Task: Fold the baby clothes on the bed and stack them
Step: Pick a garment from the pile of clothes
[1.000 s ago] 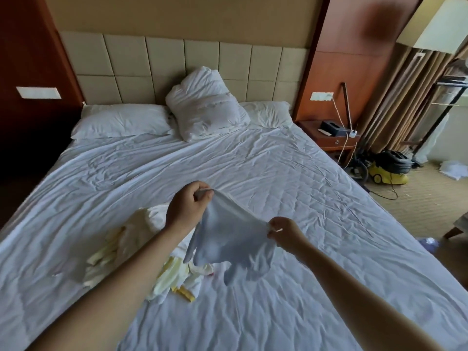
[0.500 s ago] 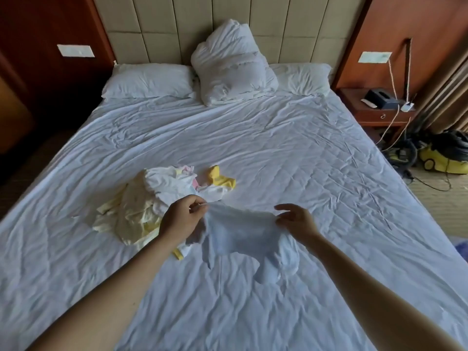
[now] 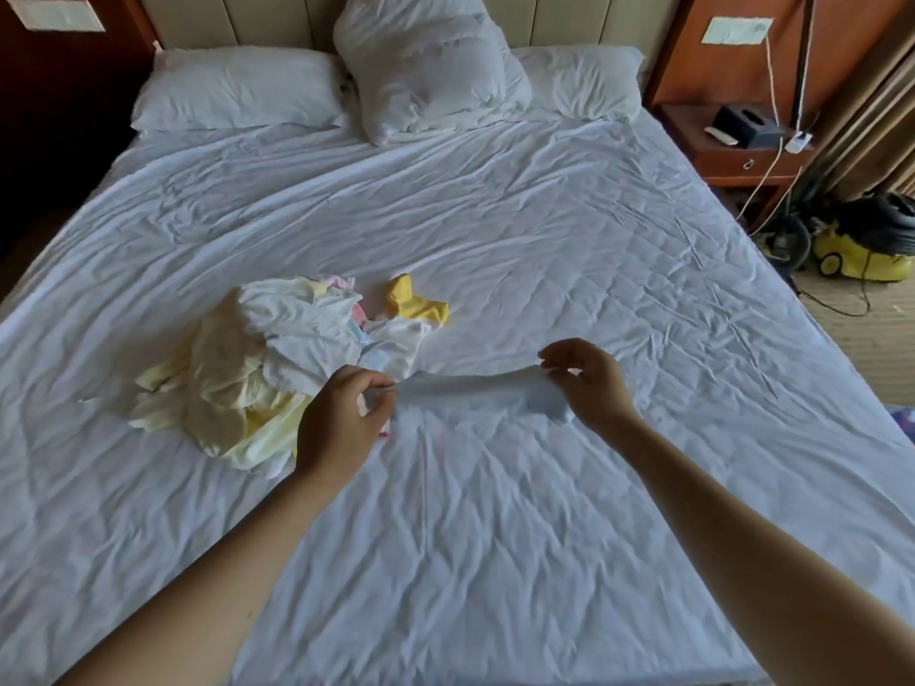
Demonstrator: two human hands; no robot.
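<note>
Spreading step: left hand (image 3: 341,413) and right hand (image 3: 584,381) each pinch an end of a pale blue-white garment (image 3: 470,391), stretched between them low over the bed (image 3: 495,537) — just beside the unfolded pile (image 3: 257,368). Next, likely: lay flat, smooth, fold — nothing stacked yet.

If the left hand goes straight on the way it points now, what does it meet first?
Probably the clothes pile, just beyond the left hand and the garment it pinches; depth is unclear.
</note>
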